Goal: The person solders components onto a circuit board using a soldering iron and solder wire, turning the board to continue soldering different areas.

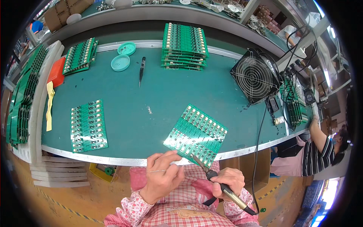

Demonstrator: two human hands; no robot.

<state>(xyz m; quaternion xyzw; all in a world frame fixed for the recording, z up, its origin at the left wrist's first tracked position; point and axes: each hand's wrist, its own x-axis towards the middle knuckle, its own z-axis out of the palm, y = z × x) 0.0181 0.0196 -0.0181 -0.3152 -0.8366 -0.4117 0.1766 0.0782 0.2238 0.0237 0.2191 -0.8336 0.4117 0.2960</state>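
Observation:
My right hand (pixel 231 180) is closed around a soldering iron (pixel 235 197), whose tip points up and left onto the near edge of a green circuit board panel (pixel 198 132). The panel lies at an angle by the table's front edge, with rows of white and dark parts on it. At the panel's near left corner is my left hand (pixel 162 176), fingers curled together. A thin silvery solder wire (pixel 155 171) runs across that hand; its far end is hidden by the fingers. Another circuit board panel (pixel 89 126) lies flat to the left.
Stacked panels (pixel 184 47) stand at the back, with a smaller stack (pixel 80 56) at the back left. Tweezers (pixel 141 72) lie near two turquoise lids (pixel 120 62). A black fan (pixel 255 75) stands right, beside the iron's cable (pixel 258 151). A co-worker (pixel 317 151) sits far right.

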